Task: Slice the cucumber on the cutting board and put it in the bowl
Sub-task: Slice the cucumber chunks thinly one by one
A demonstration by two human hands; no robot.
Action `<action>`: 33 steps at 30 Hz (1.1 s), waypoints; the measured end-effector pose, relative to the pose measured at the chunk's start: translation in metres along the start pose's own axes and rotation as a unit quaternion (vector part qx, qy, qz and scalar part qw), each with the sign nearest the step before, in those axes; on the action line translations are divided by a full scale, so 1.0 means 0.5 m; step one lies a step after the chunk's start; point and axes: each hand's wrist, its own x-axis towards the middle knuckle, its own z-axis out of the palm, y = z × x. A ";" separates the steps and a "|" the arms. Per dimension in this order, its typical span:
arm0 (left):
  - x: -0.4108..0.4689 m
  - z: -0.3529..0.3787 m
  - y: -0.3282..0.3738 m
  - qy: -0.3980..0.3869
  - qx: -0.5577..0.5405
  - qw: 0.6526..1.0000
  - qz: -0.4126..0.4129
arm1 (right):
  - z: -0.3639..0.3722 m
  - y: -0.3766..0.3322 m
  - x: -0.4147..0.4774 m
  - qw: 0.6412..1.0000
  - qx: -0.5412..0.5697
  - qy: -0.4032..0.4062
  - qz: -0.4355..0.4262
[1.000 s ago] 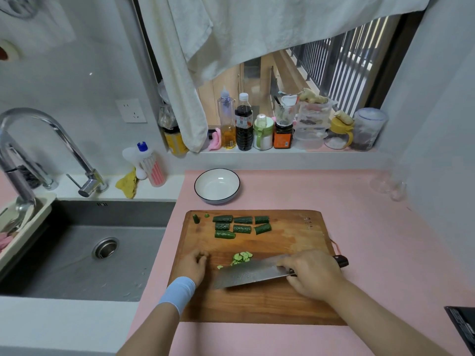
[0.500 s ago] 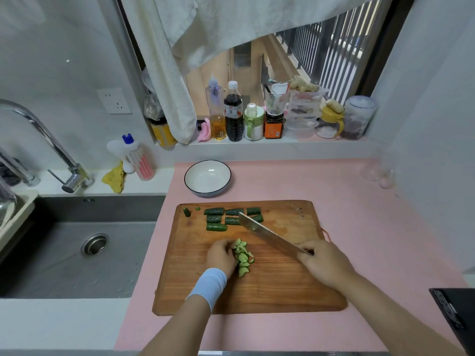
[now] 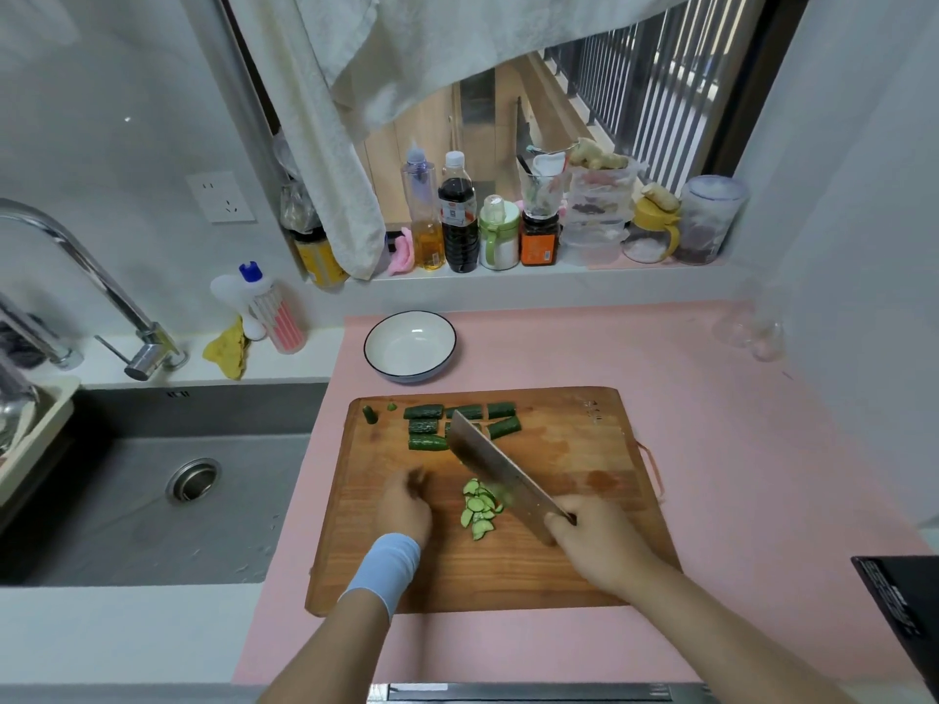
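1. All the cucumber is on the rectangular brown wooden cutting board point(image 3: 559, 566), in two forms: chunks and slices.
2. Short dark green cucumber chunks point(image 3: 423, 412): seven counted. They lie in three loose rows at the far left part of the board, skin side up. Two are partly hidden behind the blade.
3. One small dark green end stub point(image 3: 370, 414) sits apart near the far-left corner, with one tiny green scrap point(image 3: 391, 406) just beside it.
4. Thin pale green cucumber slices point(image 3: 477, 508) form one small heap near the board's middle. They are half-moon shaped, with pale flesh and a dark rind edge. They overlap, so an exact count cannot be told.
5. One broad steel cleaver point(image 3: 488, 470): the blade slants away to the left, its tip over the chunks and its side just beside the slice heap. Whether the edge touches the board cannot be told.
6. The right hand point(image 3: 594, 541) grasps the cleaver handle, fingers wrapped round it.
7. The left hand point(image 3: 406, 505), with a pale blue wristband point(image 3: 386, 566), is over the board left of the heap and apart from it. Its fingers are motion-blurred, so its grasp cannot be told.
8. One round white bowl point(image 3: 410, 343) with a dark rim stands on the pink counter point(image 3: 711, 449) just beyond the board's far edge. Its inside shows bare white.
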 end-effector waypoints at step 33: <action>-0.024 0.118 0.158 -0.129 0.126 0.956 0.232 | -0.108 0.049 0.021 0.982 0.097 0.087 0.135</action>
